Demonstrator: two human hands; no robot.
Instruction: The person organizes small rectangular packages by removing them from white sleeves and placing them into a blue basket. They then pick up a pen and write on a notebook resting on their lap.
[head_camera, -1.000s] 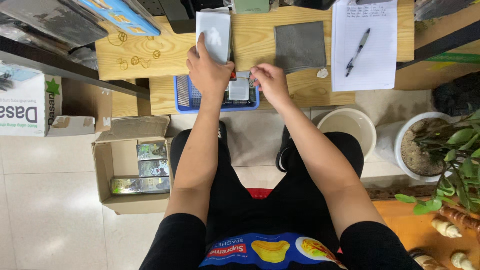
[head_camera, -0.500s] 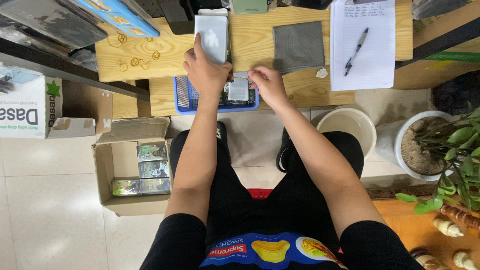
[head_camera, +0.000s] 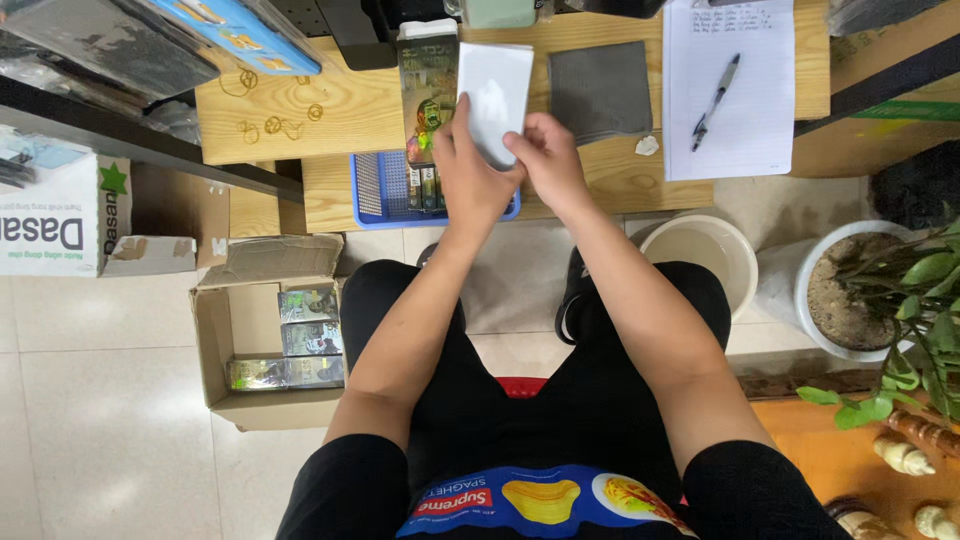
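Head view: both hands now meet on the white card (head_camera: 494, 100) above the wooden table (head_camera: 330, 140). A second ago the left hand (head_camera: 468, 175) held it alone while the right hand (head_camera: 545, 160) was down at the blue basket (head_camera: 372, 190); the right has since come up and pinches the card's lower edge. Both hands are closed on the card, fingers curled round it. The card sits just over the basket's far side, beside a printed box (head_camera: 427, 85). This looks like a two-handed step on the card. A grey cloth (head_camera: 600, 90) and pen (head_camera: 715, 100) lie to the right.
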